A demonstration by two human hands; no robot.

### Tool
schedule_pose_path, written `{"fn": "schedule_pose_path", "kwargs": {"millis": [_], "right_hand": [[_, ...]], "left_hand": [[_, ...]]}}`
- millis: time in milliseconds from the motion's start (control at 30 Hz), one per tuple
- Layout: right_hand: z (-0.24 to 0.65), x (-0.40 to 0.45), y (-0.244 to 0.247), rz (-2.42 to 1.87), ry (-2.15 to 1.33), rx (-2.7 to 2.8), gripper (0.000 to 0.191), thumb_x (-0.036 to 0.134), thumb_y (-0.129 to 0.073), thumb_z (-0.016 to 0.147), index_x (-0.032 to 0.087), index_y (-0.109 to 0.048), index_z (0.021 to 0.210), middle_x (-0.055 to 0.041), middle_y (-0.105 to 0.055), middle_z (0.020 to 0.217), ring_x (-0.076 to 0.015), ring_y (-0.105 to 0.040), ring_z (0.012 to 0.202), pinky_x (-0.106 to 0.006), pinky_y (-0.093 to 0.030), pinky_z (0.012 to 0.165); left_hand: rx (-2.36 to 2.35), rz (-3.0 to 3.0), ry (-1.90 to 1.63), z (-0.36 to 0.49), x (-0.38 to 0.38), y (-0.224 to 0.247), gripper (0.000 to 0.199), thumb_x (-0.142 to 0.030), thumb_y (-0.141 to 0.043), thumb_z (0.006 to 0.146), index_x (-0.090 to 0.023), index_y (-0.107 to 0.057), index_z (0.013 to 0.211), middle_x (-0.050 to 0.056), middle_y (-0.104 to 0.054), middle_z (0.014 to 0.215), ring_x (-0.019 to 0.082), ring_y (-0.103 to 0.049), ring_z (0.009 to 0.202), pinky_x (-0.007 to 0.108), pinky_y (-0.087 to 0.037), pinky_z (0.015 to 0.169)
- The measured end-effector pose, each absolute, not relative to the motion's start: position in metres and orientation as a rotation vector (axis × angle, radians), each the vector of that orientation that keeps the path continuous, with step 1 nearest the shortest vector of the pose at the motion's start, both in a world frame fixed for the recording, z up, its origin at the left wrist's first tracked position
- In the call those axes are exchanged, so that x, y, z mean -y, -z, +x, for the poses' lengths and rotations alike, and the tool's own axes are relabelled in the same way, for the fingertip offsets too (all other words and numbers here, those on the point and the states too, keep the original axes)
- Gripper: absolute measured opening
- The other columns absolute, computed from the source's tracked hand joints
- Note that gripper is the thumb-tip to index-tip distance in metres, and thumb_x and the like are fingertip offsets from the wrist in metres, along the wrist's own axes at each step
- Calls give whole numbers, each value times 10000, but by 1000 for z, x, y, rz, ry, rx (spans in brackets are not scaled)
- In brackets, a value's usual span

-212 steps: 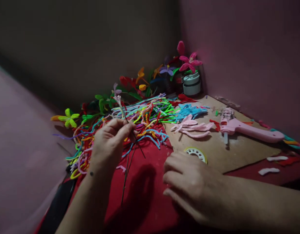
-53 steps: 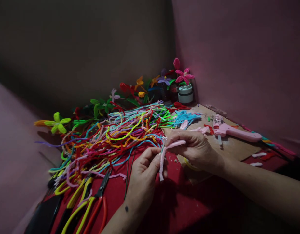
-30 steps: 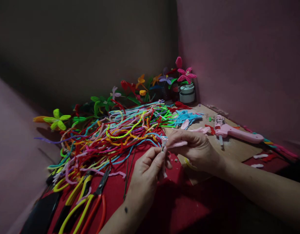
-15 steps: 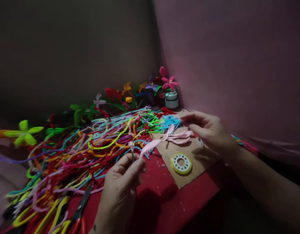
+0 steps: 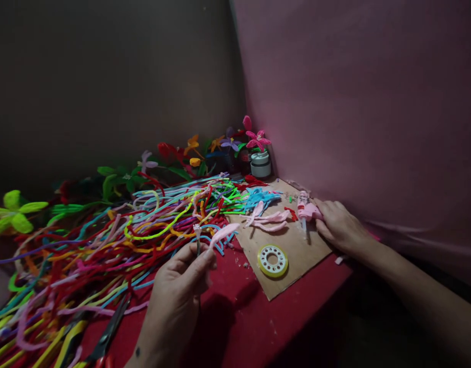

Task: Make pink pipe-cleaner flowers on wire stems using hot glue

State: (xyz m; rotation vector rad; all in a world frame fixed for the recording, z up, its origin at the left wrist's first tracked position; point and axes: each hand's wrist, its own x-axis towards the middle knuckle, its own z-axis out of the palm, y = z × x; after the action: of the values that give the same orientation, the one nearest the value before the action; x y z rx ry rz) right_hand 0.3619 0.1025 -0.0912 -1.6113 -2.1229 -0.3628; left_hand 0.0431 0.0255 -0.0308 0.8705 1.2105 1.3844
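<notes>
The left hand's [image 5: 170, 294] fingers pinch a pink petal [image 5: 225, 233] and white-tipped stem [image 5: 197, 233], both jutting above them; the right hand's [image 5: 343, 227] fingers touch the pink glue gun [image 5: 308, 210], grip unclear.

Pink petal [image 5: 225, 234], pale-tipped stem [image 5: 197, 233], pink glue gun [image 5: 307, 210]
The petal slants up and rightward from my left grip [image 5: 176, 289], the stem upright beside it; the glue gun's handle disappears into my right grip [image 5: 340, 225].
</notes>
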Motion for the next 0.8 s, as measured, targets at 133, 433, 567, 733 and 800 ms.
{"fn": "schedule_pose_path", "kwargs": {"millis": [133,433,567,733,800], "right_hand": [[367,-84,79,-1366,264,1876,413,281,-455,818,88,-494,1181,-173,-575,1032,-286,-524,943,-404,-428,824],[313,-54,34,-882,-1214,1415,225,323,-580,781,176,-557,612,-22,-498,570,-124,-448,515,-257,-364,479],[277,-66,20,-604,-1553,1382,142,303,-619,737,180,-625,806,-49,-585,689,-126,-484,543,-255,-395,493],[237,-82,2,-569,-1677,1461,156,335,-623,717,179,-631,705,-68,-603,624,-148,-526,518,-271,-438,489],[224,-86,1,-533,-1705,1418,164,338,-653,687,176,-630,699,-69,-614,634,-154,-548,527,-269,-450,489]], "left_hand": [[-1224,847,-1362,43,-27,30,238,-242,-731,616,-158,-624,811,-24,-549,632,28,-395,447,140,-277,395],[-1276,899,-1526,42,-23,12,246,-270,-751,589,-139,-629,758,-57,-450,546,20,-327,440,139,-232,399],[-1280,924,-1654,32,-25,5,244,-280,-740,600,-132,-633,763,-64,-420,533,22,-307,446,147,-223,405],[-1257,957,-1759,17,-32,9,219,-294,-712,641,-137,-630,770,-63,-423,546,26,-304,465,156,-229,438],[-1257,964,-1790,13,-35,12,209,-297,-701,656,-136,-623,763,-64,-413,547,29,-301,471,162,-226,445]]}}
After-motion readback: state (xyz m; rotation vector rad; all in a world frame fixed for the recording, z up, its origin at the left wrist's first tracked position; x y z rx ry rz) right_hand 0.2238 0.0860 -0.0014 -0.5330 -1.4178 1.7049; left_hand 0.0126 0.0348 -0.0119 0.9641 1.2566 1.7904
